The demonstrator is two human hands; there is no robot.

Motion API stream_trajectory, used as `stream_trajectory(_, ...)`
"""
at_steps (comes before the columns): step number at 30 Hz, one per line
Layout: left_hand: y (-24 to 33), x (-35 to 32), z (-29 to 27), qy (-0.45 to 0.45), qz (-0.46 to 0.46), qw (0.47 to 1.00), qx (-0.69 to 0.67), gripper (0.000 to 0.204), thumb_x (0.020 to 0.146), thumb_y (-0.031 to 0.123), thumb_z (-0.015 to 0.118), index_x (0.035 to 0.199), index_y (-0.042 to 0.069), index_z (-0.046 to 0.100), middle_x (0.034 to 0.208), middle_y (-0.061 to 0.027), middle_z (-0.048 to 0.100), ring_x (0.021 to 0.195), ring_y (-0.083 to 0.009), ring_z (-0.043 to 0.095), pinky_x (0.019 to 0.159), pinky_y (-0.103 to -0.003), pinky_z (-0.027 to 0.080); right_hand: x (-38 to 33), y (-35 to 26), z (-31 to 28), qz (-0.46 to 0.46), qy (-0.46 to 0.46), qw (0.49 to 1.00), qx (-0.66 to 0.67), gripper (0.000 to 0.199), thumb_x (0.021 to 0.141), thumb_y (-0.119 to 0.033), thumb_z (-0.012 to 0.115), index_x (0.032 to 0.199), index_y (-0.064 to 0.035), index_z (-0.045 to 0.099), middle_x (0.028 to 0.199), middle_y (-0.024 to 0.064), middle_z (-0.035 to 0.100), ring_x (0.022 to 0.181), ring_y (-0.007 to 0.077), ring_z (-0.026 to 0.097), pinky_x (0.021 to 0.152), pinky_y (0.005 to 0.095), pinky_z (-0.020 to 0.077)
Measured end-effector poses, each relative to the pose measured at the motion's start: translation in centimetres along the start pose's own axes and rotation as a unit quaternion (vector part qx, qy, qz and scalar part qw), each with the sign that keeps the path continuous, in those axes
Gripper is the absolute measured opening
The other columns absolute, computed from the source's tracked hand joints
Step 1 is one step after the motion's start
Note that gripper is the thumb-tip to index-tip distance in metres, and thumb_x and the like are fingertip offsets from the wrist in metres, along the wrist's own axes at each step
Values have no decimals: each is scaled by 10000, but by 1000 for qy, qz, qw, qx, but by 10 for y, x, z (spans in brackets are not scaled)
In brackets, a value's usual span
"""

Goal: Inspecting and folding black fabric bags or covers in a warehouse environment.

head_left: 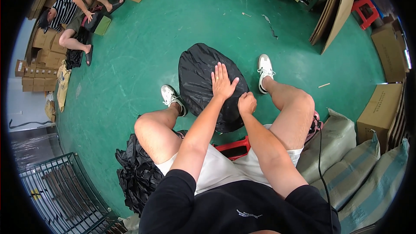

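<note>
Between my feet a large black bundle [197, 76], covered in thin, wrinkled sheeting, rests on the green floor. My left hand [223, 83] lies flat on top of it, fingers stretched out and thumb apart. At the bundle's right edge my right hand [247, 104] is closed in a fist against the black sheeting. Whatever those fingers grip is hidden, though the sheeting's edge runs right beside them. What the black cover contains cannot be seen.
Crumpled black bags [138, 173] lie by my left leg. A red stool [234, 148] shows beneath me. Woven sacks [351, 164] and a carton [379, 108] stand at right. Flattened cardboard [333, 13] leans at the back. Another person [67, 11] sits far left near stacked cartons.
</note>
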State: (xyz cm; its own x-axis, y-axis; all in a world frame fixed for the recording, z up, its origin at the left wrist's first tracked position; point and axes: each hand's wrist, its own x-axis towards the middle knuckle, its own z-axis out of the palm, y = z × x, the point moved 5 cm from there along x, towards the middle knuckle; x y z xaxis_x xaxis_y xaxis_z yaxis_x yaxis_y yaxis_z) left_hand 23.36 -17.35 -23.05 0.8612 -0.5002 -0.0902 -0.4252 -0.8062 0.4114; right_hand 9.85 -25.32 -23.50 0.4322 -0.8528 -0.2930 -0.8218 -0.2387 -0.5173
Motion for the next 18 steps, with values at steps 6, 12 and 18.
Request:
stream_trajectory(6, -38, -123, -13, 113, -126, 982, 89, 747, 939, 495, 483, 1530, 103, 247, 1610, -129, 157, 1479, -347, 131, 1173, -554, 103, 8, 8, -2, -33, -16, 999, 7, 290, 910, -255, 522, 862, 2, 645, 895, 267, 677, 855, 458, 650, 792, 534, 512)
stream_trajectory(12, -9, -179, 16, -2, -143, 987, 67, 859, 928, 555, 466, 1553, 79, 119, 1619, -179, -14, 1478, -418, -40, 1160, -599, 31, -11, -19, -12, -89, 43, 995, -21, 207, 877, -174, 560, 1039, -58, 614, 1117, 204, 627, 1044, 365, 606, 871, 507, 471)
stream_trajectory(18, 45, -209, -5, -390, 27, 903, 178, 957, 909, 556, 514, 1540, 13, 45, 1622, -157, -57, 1492, -356, -66, 1178, -558, 72, -66, -44, 1, -404, -160, 880, -193, 365, 762, -108, 643, 1124, -133, 603, 1148, 98, 565, 1146, 304, 524, 951, 460, 434)
